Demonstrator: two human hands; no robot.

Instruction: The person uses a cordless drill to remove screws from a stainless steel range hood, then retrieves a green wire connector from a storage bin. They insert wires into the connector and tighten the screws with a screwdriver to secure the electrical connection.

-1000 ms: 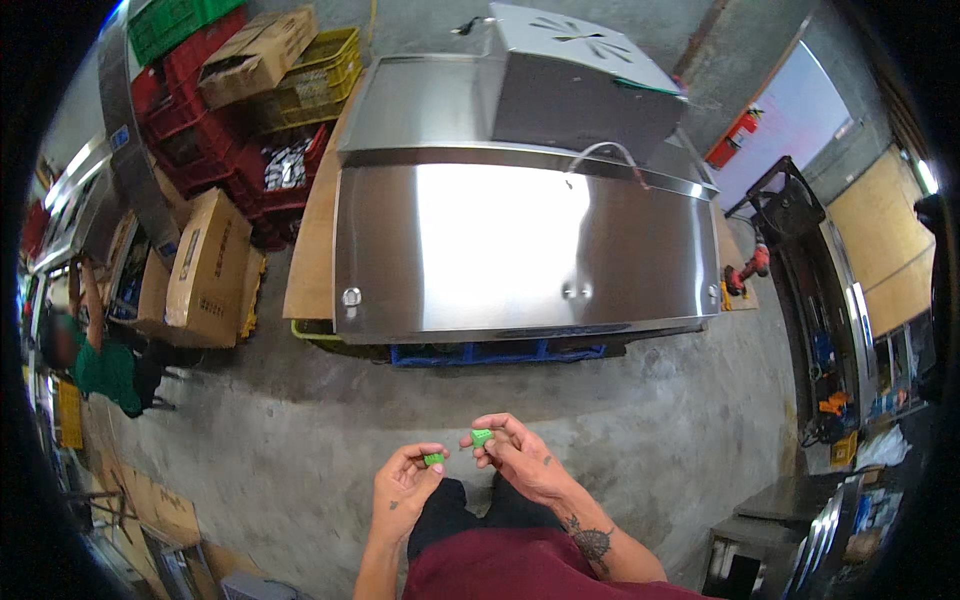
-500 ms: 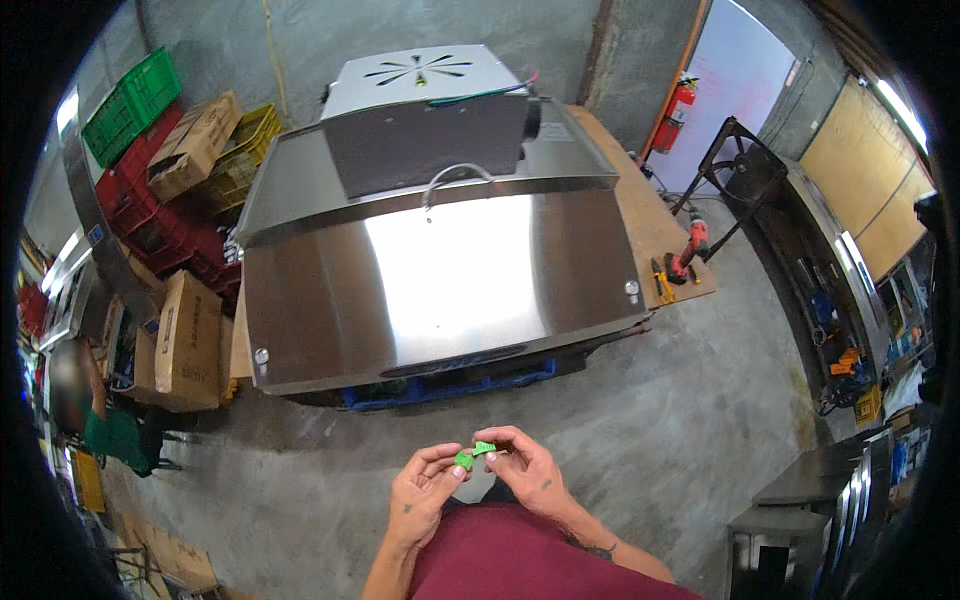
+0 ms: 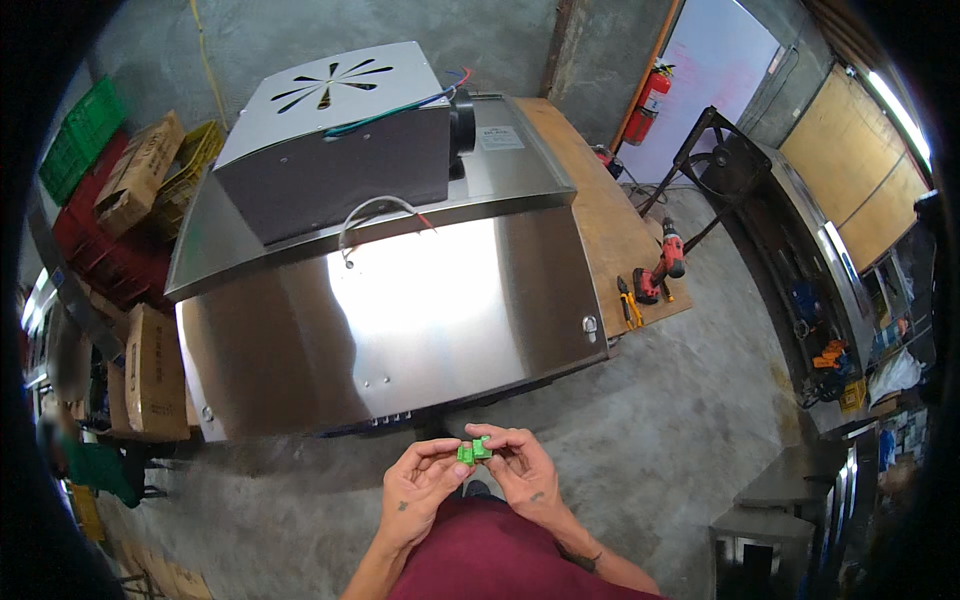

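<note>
Close to my body, both hands are raised over the floor with their fingertips almost meeting. My left hand (image 3: 420, 485) pinches a small green plastic connector piece (image 3: 465, 455), which looks like half of a terminal block. A matching green connector piece (image 3: 481, 448) sits between the thumb and fingers of my right hand (image 3: 525, 475). The two pieces are side by side and look to be touching; whether they are joined I cannot tell. Beyond my hands lies a large stainless-steel range hood (image 3: 440, 310), with a grey motor housing (image 3: 350, 170) on it and a loose looped cable (image 3: 375, 200).
A red cordless drill (image 3: 662, 265) and yellow-handled pliers (image 3: 630, 303) rest on the wooden tabletop (image 3: 600, 220), right of the hood. Crates and cardboard boxes (image 3: 155, 370) are stacked at left, where a person in green (image 3: 95, 465) is partly visible. Metal cabinets (image 3: 770, 520) stand at lower right.
The two green pieces, slightly apart and tilted before, are now lined up against each other. My view has shifted, so the hood appears nearer and further left.
</note>
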